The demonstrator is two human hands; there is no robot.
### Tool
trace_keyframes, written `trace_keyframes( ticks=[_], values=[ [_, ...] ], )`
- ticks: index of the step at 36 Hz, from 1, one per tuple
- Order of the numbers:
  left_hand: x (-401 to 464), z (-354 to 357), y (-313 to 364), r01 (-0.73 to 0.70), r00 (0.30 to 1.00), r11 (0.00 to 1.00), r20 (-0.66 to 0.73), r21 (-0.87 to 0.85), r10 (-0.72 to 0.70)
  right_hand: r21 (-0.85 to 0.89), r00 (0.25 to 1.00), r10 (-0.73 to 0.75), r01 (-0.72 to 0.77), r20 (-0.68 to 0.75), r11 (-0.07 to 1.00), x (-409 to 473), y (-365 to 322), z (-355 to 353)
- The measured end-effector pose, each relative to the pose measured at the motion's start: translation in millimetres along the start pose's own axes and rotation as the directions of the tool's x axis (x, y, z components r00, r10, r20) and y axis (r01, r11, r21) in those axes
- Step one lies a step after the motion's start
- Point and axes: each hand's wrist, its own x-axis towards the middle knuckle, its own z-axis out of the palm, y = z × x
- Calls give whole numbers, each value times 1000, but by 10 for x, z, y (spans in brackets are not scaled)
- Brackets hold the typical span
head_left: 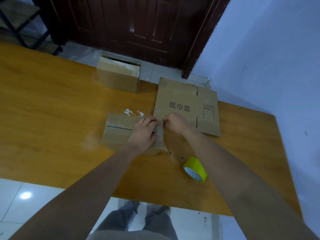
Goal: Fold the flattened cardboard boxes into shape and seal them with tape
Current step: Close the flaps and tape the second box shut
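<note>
Both hands are working the box [117, 130]: left hand [143, 134] pressing flat, right hand [173, 122] pinching tape, which I judge you're risking wrinkling.

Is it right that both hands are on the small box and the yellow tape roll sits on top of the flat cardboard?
Not quite. The head view shows the yellow tape roll lying on the table, apart from the flat cardboard. Both hands, left and right, are on the small box.

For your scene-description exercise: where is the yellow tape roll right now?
In the head view, the yellow tape roll lies on the wooden table, near its front edge, beside the right forearm and nearer than the folded box.
</note>
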Motion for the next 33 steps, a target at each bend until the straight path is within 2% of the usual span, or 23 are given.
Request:
trace_keyframes(
  ticks=[7, 12, 15, 19, 22, 25, 27, 30, 33],
  values=[
    [-7, 8, -14, 12, 1000, 1000, 8, 2, -12, 313, 983, 137, -92, -126, 945, -99, -3, 273],
    [4, 1, -13, 18, 1000, 1000, 18, 10, -18, 555, 941, 297, -163, -161, 816, -214, -72, 427],
    [7, -7, -1, 21, 999, 1000, 24, 11, -22, 639, 921, 351, -171, -166, 750, -253, -129, 497],
    [6, -14, -16, 20, 999, 1000, 26, 23, -21, 775, 903, 415, -182, -112, 605, -364, -188, 575],
    [1, -9, -18, 23, 999, 999, 28, 24, -24, 847, 927, 375, -205, 8, 490, -522, -184, 646],
    [18, -4, 6, 14, 999, 1000, 32, 27, -15, 810, 948, 317, -217, 40, 544, -567, -96, 658],
    [24, -6, 14, 14, 999, 1000, 30, 27, -14, 731, 959, 279, -226, 51, 643, -546, -31, 639],
    [9, -7, 11, 18, 999, 999, 31, 31, -19, 485, 966, 245, -255, 87, 836, -554, 42, 559],
    [5, -12, 8, 17, 999, 1000, 27, 20, -17, 373, 965, 254, -216, -57, 902, -659, 93, 435]
  ],
)
